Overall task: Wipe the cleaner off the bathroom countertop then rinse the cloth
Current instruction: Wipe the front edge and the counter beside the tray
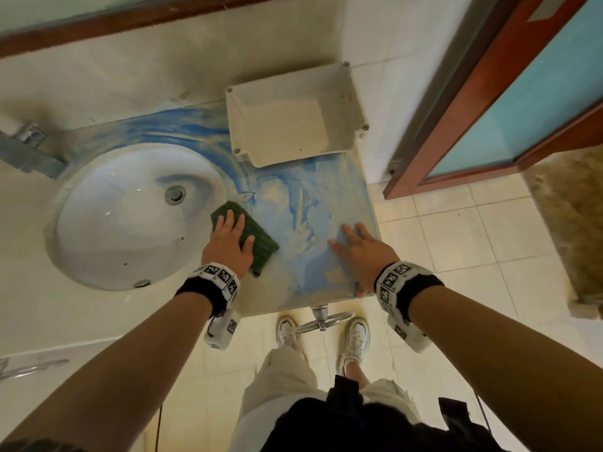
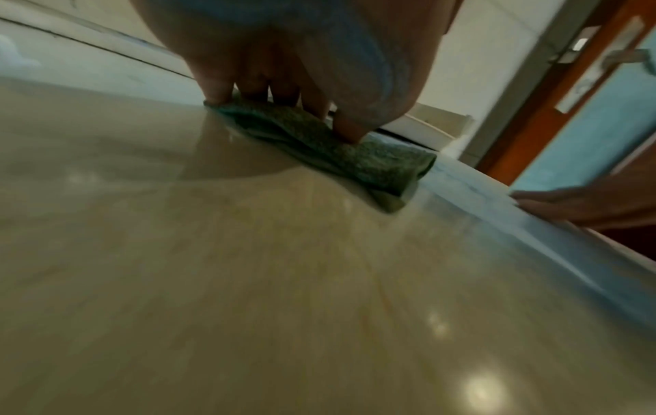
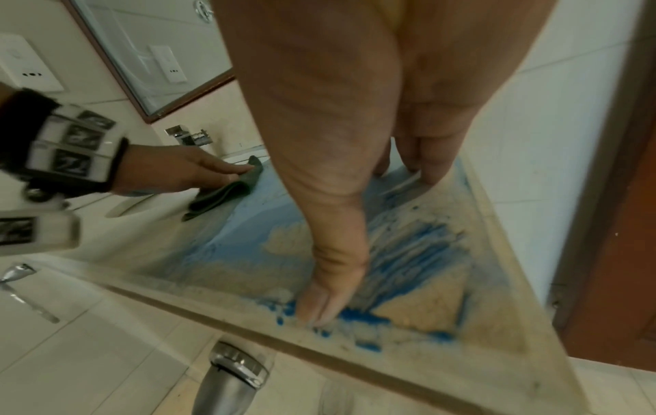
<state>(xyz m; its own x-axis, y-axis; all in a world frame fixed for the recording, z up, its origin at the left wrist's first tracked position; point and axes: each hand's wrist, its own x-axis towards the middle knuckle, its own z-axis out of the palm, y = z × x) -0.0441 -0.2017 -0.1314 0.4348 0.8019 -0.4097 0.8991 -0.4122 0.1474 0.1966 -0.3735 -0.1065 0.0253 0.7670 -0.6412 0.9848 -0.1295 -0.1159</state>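
A folded green cloth [image 1: 257, 238] lies on the beige countertop [image 1: 287, 288] at the right rim of the white sink [image 1: 124, 220]. My left hand [image 1: 228, 238] presses flat on the cloth [image 2: 330, 151] with straight fingers. Blue cleaner [image 1: 293, 203] is smeared over the counter between the sink and the right edge, thickest near the front [image 3: 358, 313]. My right hand [image 1: 355, 246] rests flat and open on the smeared counter [image 3: 426, 280] near its front right corner, thumb [image 3: 323, 297] down by the front edge. The left hand [image 3: 184, 171] and cloth [image 3: 227, 193] also show in the right wrist view.
An open grey plastic box [image 1: 293, 119] stands on the counter's back right, against the wall. The tap [image 1: 29, 138] is at the sink's far left. A wooden door frame [image 1: 456, 102] stands right of the counter. A metal rail [image 1: 323, 318] hangs under the front edge, above my shoes.
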